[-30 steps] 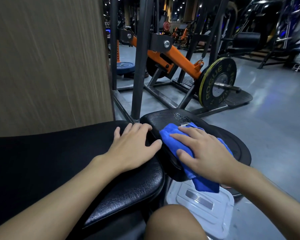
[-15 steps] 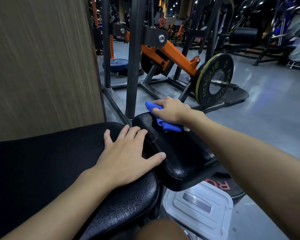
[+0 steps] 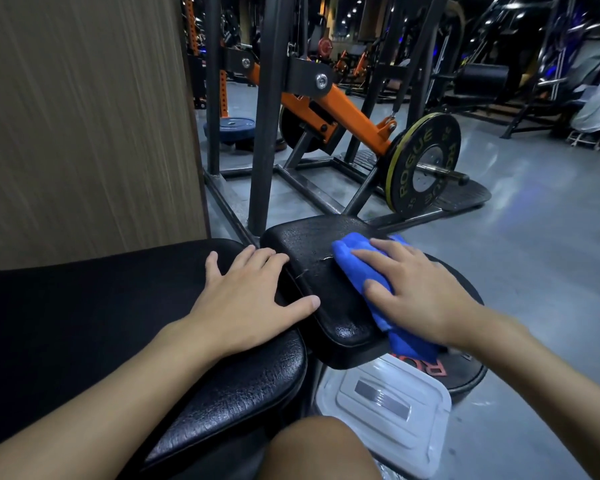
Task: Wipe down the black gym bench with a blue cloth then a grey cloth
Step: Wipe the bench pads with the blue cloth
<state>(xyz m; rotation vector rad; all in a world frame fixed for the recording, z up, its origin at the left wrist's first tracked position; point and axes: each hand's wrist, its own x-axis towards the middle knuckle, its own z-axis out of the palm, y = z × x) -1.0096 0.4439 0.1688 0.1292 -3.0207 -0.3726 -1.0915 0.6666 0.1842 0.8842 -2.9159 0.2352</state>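
Blue cloth [image 3: 359, 268] sits bunched on the right side of the black gym bench [image 3: 66, 327], on its small seat pad [image 3: 309, 275], with a tail draping off the near edge. Your right hand [image 3: 420, 292] presses it down, fingers straight and spread. Press evenly and overlap your passes leftward. Your left hand [image 3: 250, 299] lies flat and open on the long pad [image 3: 243, 393], bracing you. No grey cloth in view.

Commercial gym. Black-and-yellow "ROGUE" weight plate [image 3: 424, 165] on orange-armed steel lever machine [image 3: 340, 110], blue plate [image 3: 237, 127] on grey floor [image 3: 520, 244], black padded bench [image 3: 319, 278], more dark machines behind.
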